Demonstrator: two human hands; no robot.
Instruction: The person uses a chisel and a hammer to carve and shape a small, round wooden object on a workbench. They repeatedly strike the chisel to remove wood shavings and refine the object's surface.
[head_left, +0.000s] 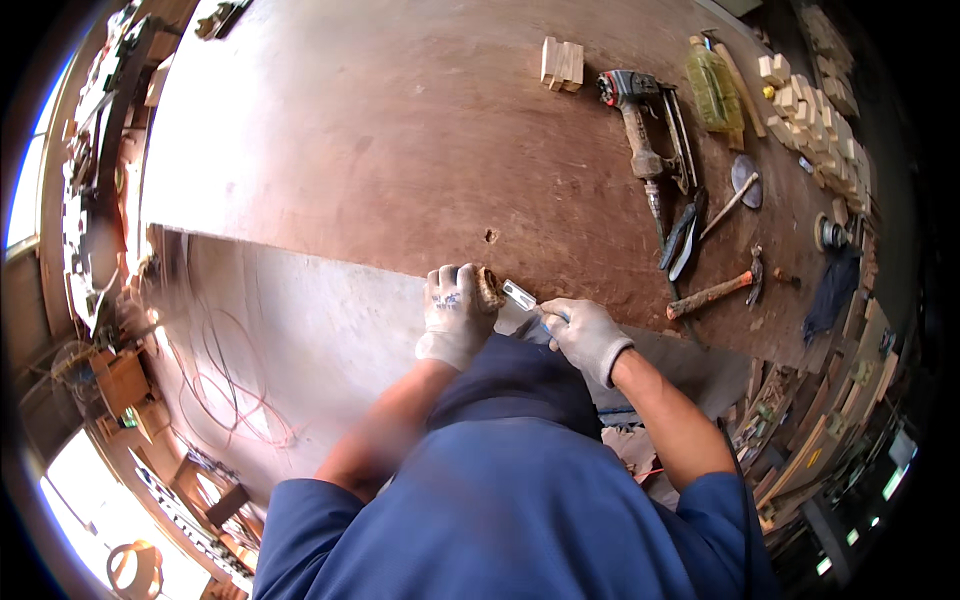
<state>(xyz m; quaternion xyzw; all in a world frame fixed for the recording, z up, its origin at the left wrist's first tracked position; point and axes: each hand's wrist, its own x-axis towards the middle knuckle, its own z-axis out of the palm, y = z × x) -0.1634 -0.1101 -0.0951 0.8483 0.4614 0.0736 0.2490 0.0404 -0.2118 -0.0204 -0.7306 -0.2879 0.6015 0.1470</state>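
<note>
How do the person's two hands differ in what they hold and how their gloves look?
The left hand grips a rough brown piece; the right hand holds a silver-ended tool.
Dark print shows on the left hand; none shows on the right hand.
The right hand's cuff edge is dark, the left hand's pale.
Both are gloved.

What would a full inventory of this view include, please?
Flat wooden tabletop: one, brown, upper view
Ridged rounded piece: one, brown, tabletop's near edge
Slotted metal tool: one, silver, beside piece
Metal nail gun: one, grey, tabletop's right half
Plastic bottle: one, yellowish, beside nail gun
Wood-handled hammer: one, brown, near right
Rectangular wooden blocks: many, pale, upper right
Further clutter: uncountable, mixed, both sides
Shirt: one, blue, bottom centre
Left gloved hand: one, whitish, holding piece
Right gloved hand: one, whitish, holding tool
</note>
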